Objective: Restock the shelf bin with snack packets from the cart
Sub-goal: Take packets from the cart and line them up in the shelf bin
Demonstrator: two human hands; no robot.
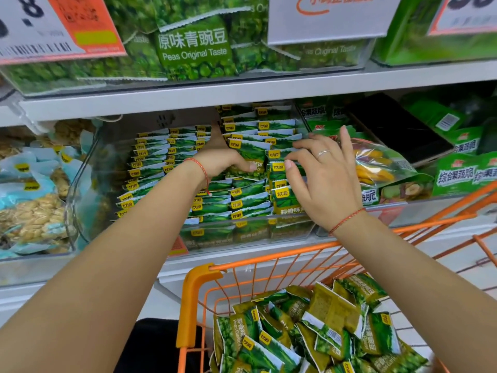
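Observation:
A clear shelf bin [80,184] holds rows of green pea snack packets [161,157] with yellow logos, standing on edge. My left hand [223,157] reaches into the bin, its fingers behind a stack of these packets and its thumb on the front of them. My right hand [320,173] rests with spread fingers on the right-hand stack [282,195], holding nothing. Below, an orange wire cart [199,281] contains a loose heap of the same green packets [309,332].
To the left of the bin lies a bin of peanut snacks in pale blue wrappers [32,200]. Mixed fruit-crisp bags [376,162] fill the bin on the right. An upper shelf [242,90] with larger pea bags [193,47] and price cards overhangs the bin.

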